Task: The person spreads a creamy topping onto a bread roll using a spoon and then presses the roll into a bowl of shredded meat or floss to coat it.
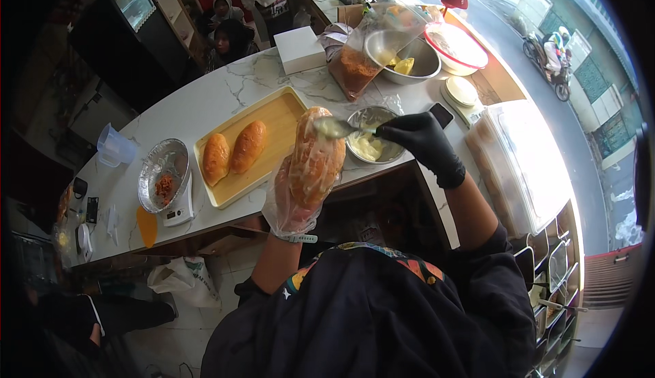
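Observation:
My left hand (283, 204), in a clear plastic glove, is closed around a golden bread roll (316, 163) and holds it up over the counter's front edge. Streaks of pale cream show on the roll. In a black glove, my right hand (423, 142) grips a spoon (341, 129) whose bowl, coated with cream, lies against the top of the roll. Just behind the roll stands a small metal bowl (391, 147) with more of the pale yellow cream. Two more bread rolls (248, 146) rest on a wooden tray (273, 110) to the left.
On the left, a foil tray (153, 197) with orange-brown shreds sits on a scale (181, 207), near an orange scraper (146, 226). Behind are a bag of brown floss (355, 71), a large metal bowl (423, 64) and a phone (441, 114). A plastic container (515, 166) stands at right.

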A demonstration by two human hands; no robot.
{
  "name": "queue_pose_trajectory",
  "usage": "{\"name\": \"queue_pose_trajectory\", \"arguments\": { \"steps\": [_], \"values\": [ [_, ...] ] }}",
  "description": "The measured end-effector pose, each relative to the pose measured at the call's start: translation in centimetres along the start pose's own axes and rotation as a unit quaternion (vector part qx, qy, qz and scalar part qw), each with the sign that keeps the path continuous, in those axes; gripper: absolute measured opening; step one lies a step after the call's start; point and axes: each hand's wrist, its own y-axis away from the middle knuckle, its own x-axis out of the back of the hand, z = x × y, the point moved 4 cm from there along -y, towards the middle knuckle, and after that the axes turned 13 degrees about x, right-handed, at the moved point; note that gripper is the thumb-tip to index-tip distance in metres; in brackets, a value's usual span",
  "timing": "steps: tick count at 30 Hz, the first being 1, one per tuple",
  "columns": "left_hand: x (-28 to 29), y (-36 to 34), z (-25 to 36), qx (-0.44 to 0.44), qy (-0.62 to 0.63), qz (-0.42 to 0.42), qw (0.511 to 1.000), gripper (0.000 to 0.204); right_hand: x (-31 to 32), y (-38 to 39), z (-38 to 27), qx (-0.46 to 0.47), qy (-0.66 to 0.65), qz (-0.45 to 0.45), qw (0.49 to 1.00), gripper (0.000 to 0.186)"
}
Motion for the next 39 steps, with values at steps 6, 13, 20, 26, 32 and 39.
{"name": "queue_pose_trajectory", "arguments": {
  "steps": [6, 13, 20, 26, 32, 39],
  "values": [
    [-0.5, -0.1, -0.1, -0.004, -0.026, 0.006, 1.000, 0.041, -3.1, 1.6, -2.6, 0.070, 0.047, -0.093, 0.992, 0.024],
    [1.1, 0.4, -0.1, -0.021, -0.078, 0.042, 0.996, 0.041, -0.5, -2.0, 0.2, 0.033, 0.031, 0.013, 0.999, 0.024],
    [0.1, 0.8, -0.4, -0.012, -0.068, 0.045, 0.997, 0.041, -2.2, -2.7, -0.9, -0.031, 0.026, -0.045, 0.998, 0.021],
    [1.6, 1.0, 0.9, -0.045, -0.114, 0.029, 0.992, 0.044, -1.3, -1.8, 1.5, -0.087, -0.121, 0.010, 0.989, 0.022],
    [1.0, 1.9, 1.7, -0.104, -0.091, 0.092, 0.986, 0.046, -2.0, 0.8, 0.3, -0.115, -0.198, -0.038, 0.973, 0.024],
    [5.0, 1.1, 3.4, -0.038, -0.141, 0.043, 0.988, 0.047, -3.2, 0.4, 0.5, -0.136, -0.191, -0.019, 0.972, 0.021]
  ]
}}
